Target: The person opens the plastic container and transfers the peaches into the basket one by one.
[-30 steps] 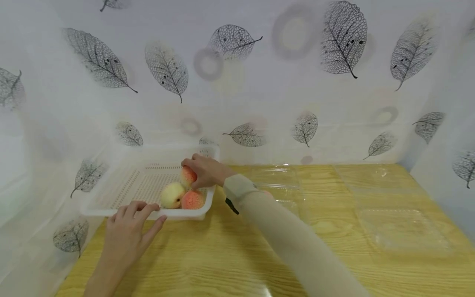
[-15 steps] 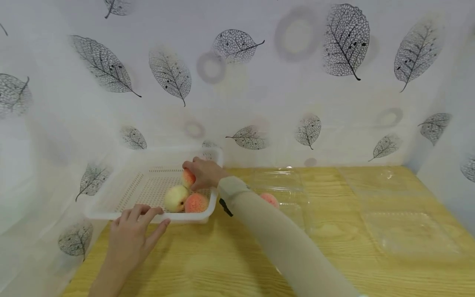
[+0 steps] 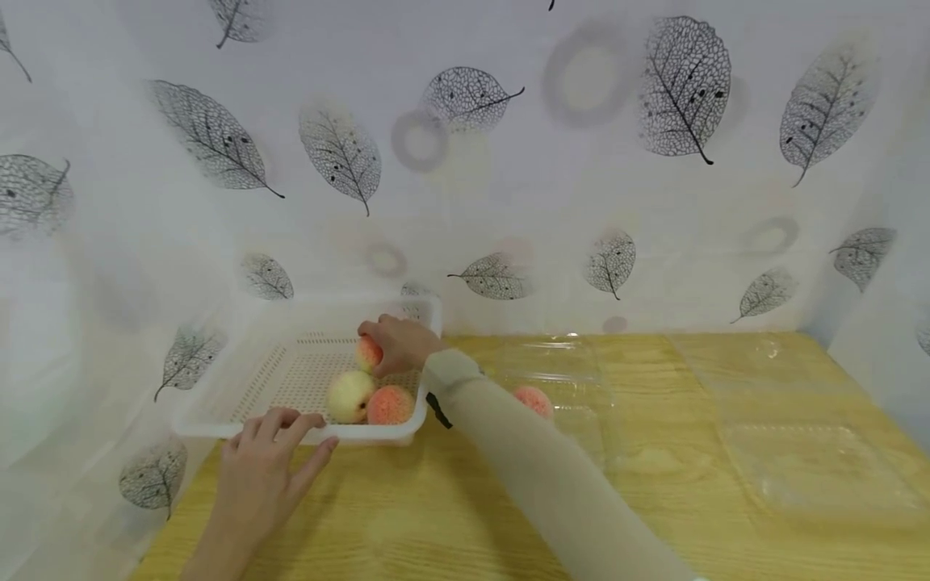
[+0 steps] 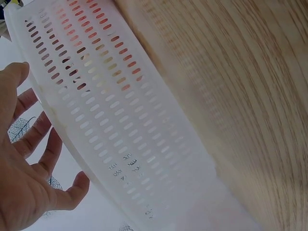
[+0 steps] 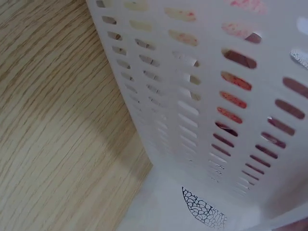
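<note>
In the head view, my right hand (image 3: 400, 343) reaches into a white plastic basket (image 3: 301, 432) and grips a red peach (image 3: 368, 353), its fingers over the top and far side. Below that hand lie a pale yellow peach (image 3: 351, 397) and another red peach (image 3: 390, 405), side by side near the basket's front right corner. My left hand (image 3: 257, 464) holds the front rim, fingers bent over it and thumb on the outer side. In the left wrist view, the left fingers (image 4: 41, 139) meet the rim. Through the slots in the right wrist view, red peach skin (image 5: 234, 99) shows.
A clear plastic clamshell box (image 3: 588, 411) stands open right of the basket, with a red peach (image 3: 534, 401) in it, partly behind the right sleeve (image 3: 523, 460). A second clear box (image 3: 814, 468) lies open farther right on the wood-grain table (image 3: 407, 516). Leaf-patterned sheeting (image 3: 508, 194) encloses the back and sides.
The head view has shifted slightly, so everything sits lower and to the right. My right hand stays on the red peach and has drawn slightly toward the basket's middle; the left stays at the rim.
</note>
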The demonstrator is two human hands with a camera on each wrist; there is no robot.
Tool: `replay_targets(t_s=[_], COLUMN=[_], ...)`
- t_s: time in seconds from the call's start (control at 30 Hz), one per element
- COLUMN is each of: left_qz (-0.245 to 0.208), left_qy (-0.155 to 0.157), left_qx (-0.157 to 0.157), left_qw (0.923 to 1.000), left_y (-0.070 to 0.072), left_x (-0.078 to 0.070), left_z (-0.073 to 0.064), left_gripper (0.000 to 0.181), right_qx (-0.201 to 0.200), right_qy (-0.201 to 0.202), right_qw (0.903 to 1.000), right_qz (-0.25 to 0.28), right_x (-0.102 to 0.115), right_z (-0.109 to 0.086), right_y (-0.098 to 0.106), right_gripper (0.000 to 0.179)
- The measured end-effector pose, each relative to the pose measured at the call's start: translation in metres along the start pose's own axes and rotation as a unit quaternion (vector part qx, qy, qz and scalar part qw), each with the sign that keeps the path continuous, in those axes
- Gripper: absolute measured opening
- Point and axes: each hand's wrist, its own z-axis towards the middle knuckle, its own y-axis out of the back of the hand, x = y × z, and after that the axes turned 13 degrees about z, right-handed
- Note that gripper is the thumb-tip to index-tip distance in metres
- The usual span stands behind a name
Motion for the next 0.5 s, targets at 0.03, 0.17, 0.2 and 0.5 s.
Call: replay_targets(t_s=[0.03,0.17,0.2,0.5], left_qz=[0.000,0.004,0.005,0.011], left_qy=[0.001,0.006,0.007,0.006], left_qx=[0.002,0.012,0.015,0.013], left_qw=[1.0000,0.9999,0.9998,0.9998], left_y=[0.000,0.000,0.000,-0.001], left_x=[0.000,0.000,0.000,0.001], left_z=[0.000,-0.003,-0.003,-0.001], left_gripper=[0.028,0.028,0.029,0.030], right_qx=[0.001,0.009,0.012,0.027], right_qy=[0.000,0.000,-0.002,0.015], right_qw=[1.0000,0.9999,0.9998,0.9973], right_qz=[0.002,0.009,0.013,0.067], right_x=[0.000,0.000,0.000,-0.008], right_z=[0.000,0.001,0.001,0.012], right_y=[-0.001,-0.004,-0.005,-0.008], right_gripper=[0.069,0.068,0.068,0.058])
